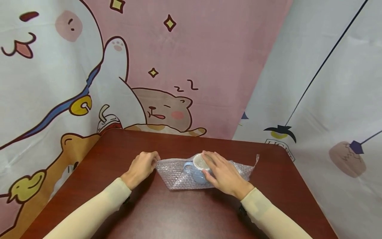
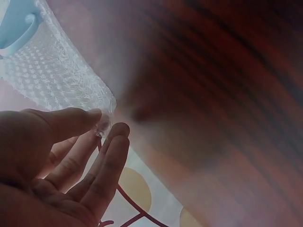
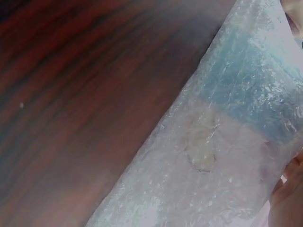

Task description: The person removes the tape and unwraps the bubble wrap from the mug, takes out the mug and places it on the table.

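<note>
A light blue mug (image 1: pixel 199 175) with a pale inside stands upright on clear bubble wrap (image 1: pixel 176 174), its handle pointing left. My left hand (image 1: pixel 144 166) pinches the wrap's left corner between thumb and fingers, as the left wrist view shows up close with the wrap (image 2: pixel 57 80) stretching toward the mug. Over the mug's right side lies my right hand (image 1: pixel 223 174), with fingers extended to its rim and the thumb at its front. In the right wrist view the wrap (image 3: pixel 189 165) covers the mug, whose blue shows through it; part of the right hand (image 3: pixel 289 198) appears at the edge.
The dark reddish-brown table (image 1: pixel 179 212) extends around the wrap on all sides. One wrap corner (image 1: pixel 257 159) sticks up at the right. Behind the table hangs a cloth (image 1: pixel 209 66) printed with cartoon animals.
</note>
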Motion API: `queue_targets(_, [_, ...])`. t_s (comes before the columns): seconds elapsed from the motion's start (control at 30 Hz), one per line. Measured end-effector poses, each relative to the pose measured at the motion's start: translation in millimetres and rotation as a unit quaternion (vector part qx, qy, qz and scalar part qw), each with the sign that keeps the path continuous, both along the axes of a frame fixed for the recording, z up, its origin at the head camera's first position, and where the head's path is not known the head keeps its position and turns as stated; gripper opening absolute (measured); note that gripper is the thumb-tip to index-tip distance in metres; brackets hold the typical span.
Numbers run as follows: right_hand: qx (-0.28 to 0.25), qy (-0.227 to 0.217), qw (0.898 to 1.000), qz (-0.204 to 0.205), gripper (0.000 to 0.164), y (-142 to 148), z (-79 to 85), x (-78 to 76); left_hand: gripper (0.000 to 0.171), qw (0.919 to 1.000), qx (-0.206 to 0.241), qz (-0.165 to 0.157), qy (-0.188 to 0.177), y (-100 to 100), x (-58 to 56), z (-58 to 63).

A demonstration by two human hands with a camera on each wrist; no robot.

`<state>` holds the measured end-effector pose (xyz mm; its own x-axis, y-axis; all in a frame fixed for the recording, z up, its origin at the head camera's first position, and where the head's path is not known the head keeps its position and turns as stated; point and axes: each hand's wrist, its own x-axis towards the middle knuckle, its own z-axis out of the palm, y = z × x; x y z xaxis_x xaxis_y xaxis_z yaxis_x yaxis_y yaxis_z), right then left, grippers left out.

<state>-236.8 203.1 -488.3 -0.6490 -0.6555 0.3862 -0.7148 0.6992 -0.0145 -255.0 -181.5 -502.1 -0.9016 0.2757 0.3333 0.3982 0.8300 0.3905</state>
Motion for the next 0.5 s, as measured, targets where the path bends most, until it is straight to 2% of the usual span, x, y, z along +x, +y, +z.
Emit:
queue_targets(0.2, [-0.005, 0.006, 1.0, 0.006, 0.069, 0.6, 0.6, -0.1, 0.021, 0.9999, 0.005, 0.005, -0.012, 2.1, 2.2, 0.4])
queue_targets(0.5, [-0.009, 0.003, 1.0, 0.007, 0.068, 1.6, 2.3, 1.2, 0.044, 0.9998, -0.003, -0.005, 0.016, 20.2, 11.7, 11.5])
